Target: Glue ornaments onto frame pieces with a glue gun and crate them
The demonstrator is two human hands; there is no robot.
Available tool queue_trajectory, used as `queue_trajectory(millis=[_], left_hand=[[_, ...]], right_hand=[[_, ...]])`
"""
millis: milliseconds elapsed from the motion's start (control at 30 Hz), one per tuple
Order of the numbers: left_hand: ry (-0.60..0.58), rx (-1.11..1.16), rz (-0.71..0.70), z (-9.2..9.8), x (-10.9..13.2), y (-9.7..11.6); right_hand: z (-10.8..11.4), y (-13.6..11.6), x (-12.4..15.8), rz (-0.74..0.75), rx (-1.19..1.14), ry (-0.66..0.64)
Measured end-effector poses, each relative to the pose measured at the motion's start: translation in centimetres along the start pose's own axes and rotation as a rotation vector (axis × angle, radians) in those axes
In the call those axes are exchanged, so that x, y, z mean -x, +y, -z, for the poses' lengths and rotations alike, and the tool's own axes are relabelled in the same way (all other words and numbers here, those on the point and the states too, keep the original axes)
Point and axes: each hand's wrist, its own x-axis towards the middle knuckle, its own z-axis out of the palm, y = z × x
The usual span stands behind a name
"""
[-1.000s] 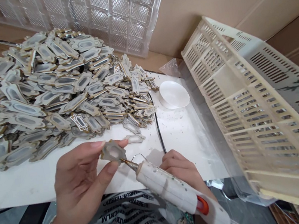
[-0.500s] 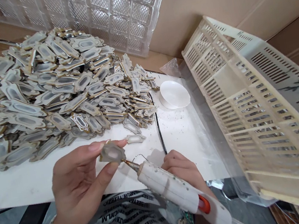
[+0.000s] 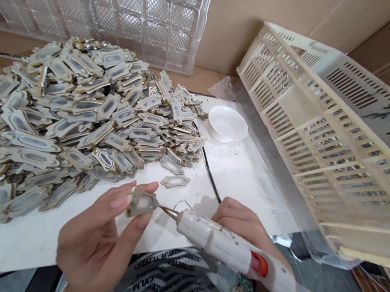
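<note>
Scalloped frame plaque (image 3: 142,202) sits pinched in the left hand (image 3: 94,243), above the near edge of the white tabletop (image 3: 21,240): thumb clamped on its near side, fingertips on its far side. Just right of it is the brass nozzle (image 3: 169,212) of a white hot-glue gun (image 3: 212,236). The right hand (image 3: 238,218) is curled closed around the gun on its far side, the grip partly hidden behind the barrel.

Gluing at the plaque's right end looks to be the step in hand; the next move would call for a steady pinch, fingertips clear of the hot tip.

Compared with half a second ago, the left hand and plaque have shifted left, leaving a slight gap where the nozzle met the plaque's end. A loose plaque (image 3: 175,181) beyond the fingers now shows its left tip, which a fingertip covered.

Farther out, a black cable (image 3: 211,175) runs across the table, a white bowl (image 3: 227,123) stands right of it, and a heap of similar plaques (image 3: 76,123) fills the far left. Clear compartment trays (image 3: 160,20) lean behind the heap; a cream slatted basket (image 3: 300,109) stands at far right.
</note>
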Motion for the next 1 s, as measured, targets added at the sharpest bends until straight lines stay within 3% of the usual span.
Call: queue_trajectory(millis=[233,433,600,733,833,1000], left_hand=[[0.109,-0.155,0.052,0.7,0.1,-0.3],[0.247,-0.490,0.212,3.5,-1.8,-1.1],[0.217,-0.633,0.082,6.2,-7.5,-1.2],[0.217,-0.809,-0.084,7.2,-13.6,-1.1],[0.186,-0.889,-0.063,7.3,-17.8,-1.9],[0.055,-0.983,0.008,7.0,-21.9,-3.9]], right_hand=[[0.5,0.9,0.9,-0.052,0.153,0.089],[1.3,0.8,1.2,-0.176,0.168,0.217],[1.8,1.8,2.2,-0.306,0.095,0.483],[1.1,3.6,2.8,-0.260,-0.125,0.648],[-0.1,4.2,2.5,-0.298,-0.358,0.840],[-1.4,3.2,1.2,-0.580,-0.719,0.995]])
